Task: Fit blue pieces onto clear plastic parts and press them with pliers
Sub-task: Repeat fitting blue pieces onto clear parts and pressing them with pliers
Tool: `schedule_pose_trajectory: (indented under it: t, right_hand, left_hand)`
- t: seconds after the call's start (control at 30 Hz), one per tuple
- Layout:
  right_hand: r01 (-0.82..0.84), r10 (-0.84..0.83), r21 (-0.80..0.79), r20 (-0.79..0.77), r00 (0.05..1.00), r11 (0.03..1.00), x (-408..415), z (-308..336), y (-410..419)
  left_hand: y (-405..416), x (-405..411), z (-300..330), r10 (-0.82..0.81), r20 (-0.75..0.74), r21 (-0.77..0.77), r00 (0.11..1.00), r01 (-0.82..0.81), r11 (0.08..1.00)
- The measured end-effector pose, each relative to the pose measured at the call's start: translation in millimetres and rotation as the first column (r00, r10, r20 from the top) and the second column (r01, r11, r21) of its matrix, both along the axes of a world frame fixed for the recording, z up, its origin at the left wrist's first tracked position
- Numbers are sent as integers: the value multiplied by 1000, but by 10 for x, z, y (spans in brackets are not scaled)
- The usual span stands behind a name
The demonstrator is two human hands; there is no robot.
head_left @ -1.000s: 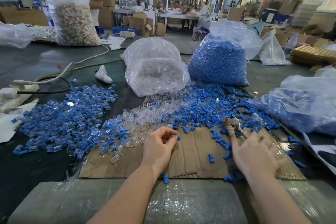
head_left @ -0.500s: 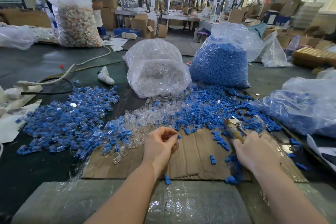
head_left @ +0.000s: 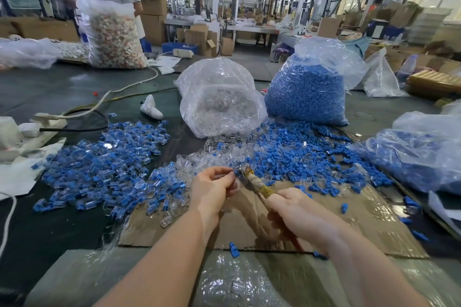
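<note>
The left hand (head_left: 212, 190) pinches one small part with a blue piece (head_left: 235, 173) at its fingertips, held up over the cardboard sheet (head_left: 369, 222). The right hand (head_left: 296, 214) is wrapped around the pliers (head_left: 254, 183), whose nose meets the part. This looks like the pressing step. Next, it probably needs a firm squeeze, then a drop onto the finished pile (head_left: 99, 169).

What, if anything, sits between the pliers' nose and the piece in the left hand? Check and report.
Nothing visible. The left hand pinches a small blue piece at its fingertips, and the pliers, gripped by the right hand, already meet it head-on above the cardboard.
</note>
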State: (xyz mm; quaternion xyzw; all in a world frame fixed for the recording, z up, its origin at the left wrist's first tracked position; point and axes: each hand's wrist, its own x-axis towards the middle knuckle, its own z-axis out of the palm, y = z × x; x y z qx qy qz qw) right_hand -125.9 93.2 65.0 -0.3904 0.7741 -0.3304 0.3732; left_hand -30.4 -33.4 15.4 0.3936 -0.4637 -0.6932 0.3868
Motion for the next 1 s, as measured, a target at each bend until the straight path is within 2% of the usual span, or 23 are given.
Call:
schedule_pose_trajectory:
  t: [0.07,0.23,0.43,0.73,1.0]
  right_hand:
    - [-29,29,6,56,998,1000,8,13,12]
    - [-119,118,58,20,993,991,24,57,33]
    - [-121,117,38,83,990,992,13,24,-4]
    - [-125,126,-6,54,991,992,-11,45,-17]
    - [-170,170,40,7,985,985,34,83,-28]
  left_hand:
    - [-24,15,-3,19,1,9,1000,-19,1000]
    - [-65,12,-34,64,44,3,997,-65,998]
    - [-89,-9,-41,88,49,19,995,-89,996]
    - [-85,-32,5,111,62,5,992,-112,994]
    - [-74,-16,29,109,113,0,988,-110,994]
